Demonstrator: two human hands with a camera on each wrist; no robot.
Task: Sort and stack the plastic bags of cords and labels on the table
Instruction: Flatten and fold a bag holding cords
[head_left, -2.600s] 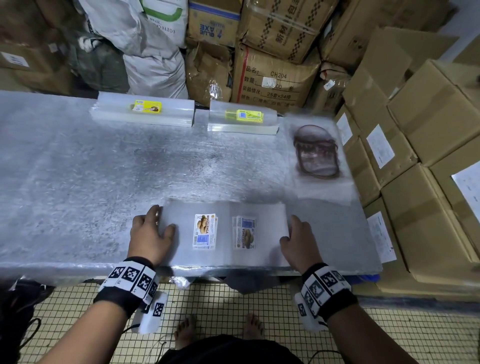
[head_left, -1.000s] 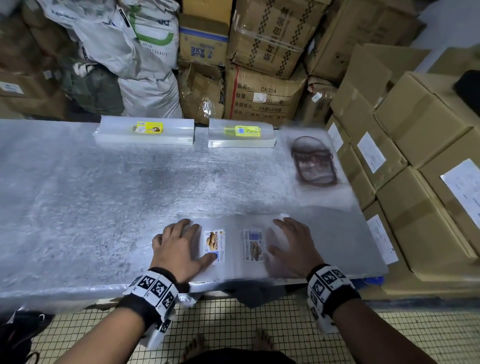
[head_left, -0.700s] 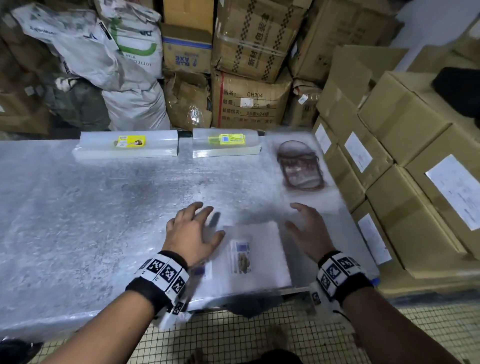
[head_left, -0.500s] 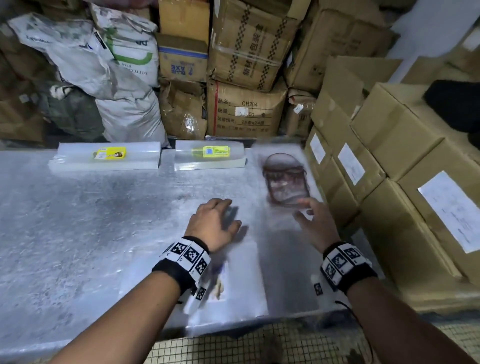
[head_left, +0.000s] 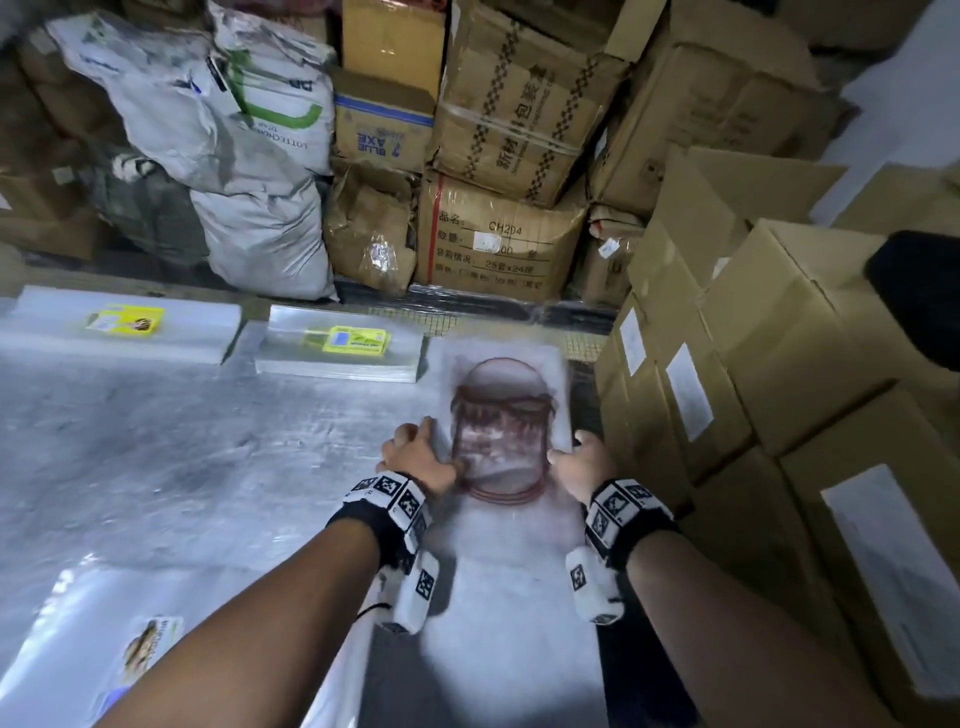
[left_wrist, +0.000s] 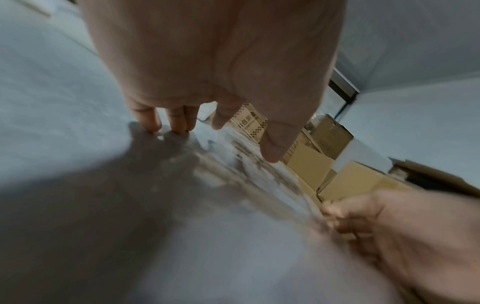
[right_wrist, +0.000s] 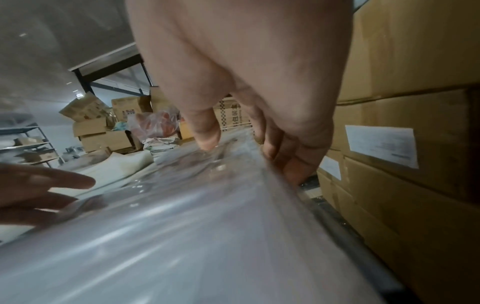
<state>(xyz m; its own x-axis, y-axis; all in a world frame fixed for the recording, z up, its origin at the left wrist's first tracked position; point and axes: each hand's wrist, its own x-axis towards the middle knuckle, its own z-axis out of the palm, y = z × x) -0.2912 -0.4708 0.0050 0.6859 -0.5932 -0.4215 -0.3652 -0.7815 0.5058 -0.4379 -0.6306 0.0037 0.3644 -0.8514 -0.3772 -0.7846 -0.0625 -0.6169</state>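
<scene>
A stack of clear plastic bags holding dark red cords (head_left: 501, 415) lies at the table's right edge. My left hand (head_left: 415, 457) is at its left side, with straight fingers (left_wrist: 155, 125) touching the table by the stack's edge and the thumb over the plastic. My right hand (head_left: 576, 462) grips the stack's right edge, thumb (right_wrist: 207, 142) on top and fingers (right_wrist: 293, 164) curled down its side. A stack of bags with printed labels (head_left: 148, 647) lies near the front left, partly hidden by my left forearm.
Two stacks of clear bags lie at the table's back edge, one with a yellow label (head_left: 124, 319) and one with a yellow-and-blue label (head_left: 356, 340). Cardboard boxes (head_left: 779, 364) stand tight against the table's right side. Sacks and cartons (head_left: 493, 130) are piled behind the table.
Both hands left the labelled stack at the front edge and reached forward and right to the cord bags. My right hand has taken hold of their right edge.
</scene>
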